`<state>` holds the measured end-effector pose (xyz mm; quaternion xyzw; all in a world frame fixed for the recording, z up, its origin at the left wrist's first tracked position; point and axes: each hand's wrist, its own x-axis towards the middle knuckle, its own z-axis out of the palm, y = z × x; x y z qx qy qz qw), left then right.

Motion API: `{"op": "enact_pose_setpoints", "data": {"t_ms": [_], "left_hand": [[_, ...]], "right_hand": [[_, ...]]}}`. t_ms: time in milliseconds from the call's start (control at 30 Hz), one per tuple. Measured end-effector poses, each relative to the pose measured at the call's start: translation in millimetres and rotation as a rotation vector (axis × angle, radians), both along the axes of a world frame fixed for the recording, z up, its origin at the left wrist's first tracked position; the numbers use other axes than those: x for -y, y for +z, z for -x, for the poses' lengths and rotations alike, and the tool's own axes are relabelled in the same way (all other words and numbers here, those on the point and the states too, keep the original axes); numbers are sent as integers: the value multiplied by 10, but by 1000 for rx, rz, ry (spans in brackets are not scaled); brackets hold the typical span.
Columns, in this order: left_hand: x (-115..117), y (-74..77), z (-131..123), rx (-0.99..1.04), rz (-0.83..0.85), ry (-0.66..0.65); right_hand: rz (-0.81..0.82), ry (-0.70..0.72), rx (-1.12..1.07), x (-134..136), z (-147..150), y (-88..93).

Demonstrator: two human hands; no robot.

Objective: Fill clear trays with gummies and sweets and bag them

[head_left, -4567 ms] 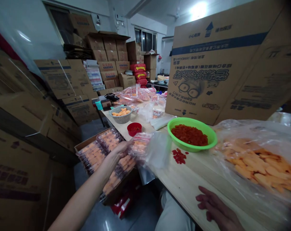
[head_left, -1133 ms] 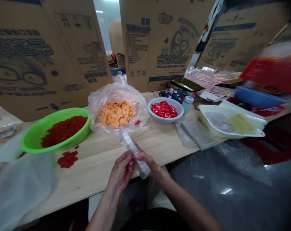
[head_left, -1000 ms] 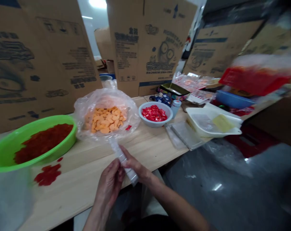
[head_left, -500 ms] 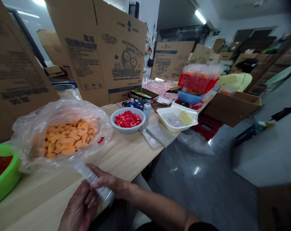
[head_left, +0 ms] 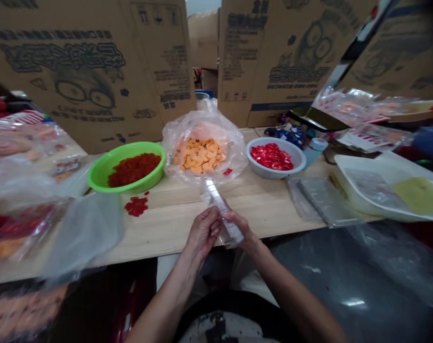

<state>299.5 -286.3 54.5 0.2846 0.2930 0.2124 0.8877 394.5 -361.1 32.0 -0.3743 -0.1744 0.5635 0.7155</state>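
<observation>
A narrow, clear plastic tray (head_left: pixel 213 193) is held tilted over the table's front edge. My right hand (head_left: pixel 240 226) grips its right side, thumb along the top. My left hand (head_left: pixel 205 229) has its fingers curled and closed at the left edge of the tray; the exact pinch is blurred. Just beyond the hands lies an open clear bag (head_left: pixel 168 138) of orange, chip-like pieces (head_left: pixel 201 156), with one small red packet (head_left: pixel 227 171) on its front.
A green basin (head_left: pixel 95 178) of dark red pieces stands left, with red bits (head_left: pixel 136 206) before it. On the right are a pale blue bowl (head_left: pixel 300 164) of red packets, clear trays (head_left: pixel 331 205) and a white tub (head_left: pixel 352 171). Cardboard boxes (head_left: pixel 159 62) wall the back.
The view has swung left, bringing the whole green basin and the bags on the left into sight. Both hands keep the clear tray between them.
</observation>
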Motion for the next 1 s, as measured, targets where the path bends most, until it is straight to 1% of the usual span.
{"op": "enact_pose_setpoints", "data": {"t_ms": [100, 167, 233, 333, 433, 500, 533, 667, 700, 733, 767, 800, 833, 867, 900, 933, 1000], "left_hand": [[-11, -19, 39, 9, 3, 14], [-3, -5, 53, 3, -25, 24], [19, 28, 58, -13, -95, 42], [48, 91, 67, -51, -223, 56], [-16, 111, 130, -63, -271, 41], [-149, 61, 238, -96, -262, 39], [-240, 13, 315, -140, -255, 32], [-631, -258, 690, -454, -276, -41], [-695, -311, 767, -541, -322, -34], [-730, -341, 824, -620, -391, 3], [-733, -342, 856, -683, -477, 67], [-702, -314, 862, -714, -565, 148], [-638, -256, 842, -698, -629, 221], [-547, -175, 802, -629, -644, 257], [-438, -79, 745, -514, -599, 245], [-321, 21, 679, -373, -507, 200], [-107, 196, 547, -115, -265, 93]], "right_hand": [[0, -1, 3, -11, 32, 25], [5, 3, 13, -21, 49, 47], [21, -4, 47, -35, 70, 57], [22, -52, 143, -61, 103, 51], [-4, -72, 228, -80, 68, 23], [19, -105, 292, -68, -40, -10], [46, -133, 344, -52, -123, -32], [131, -227, 653, 67, -506, -99], [130, -231, 728, 103, -570, -90], [125, -233, 796, 138, -602, -63], [117, -232, 858, 169, -599, -19], [104, -224, 912, 196, -561, 39], [84, -210, 956, 214, -490, 105], [59, -181, 987, 223, -394, 170], [28, -145, 1001, 221, -281, 227], [-7, -100, 994, 208, -163, 269], [-74, -25, 910, 156, 55, 302]]}}
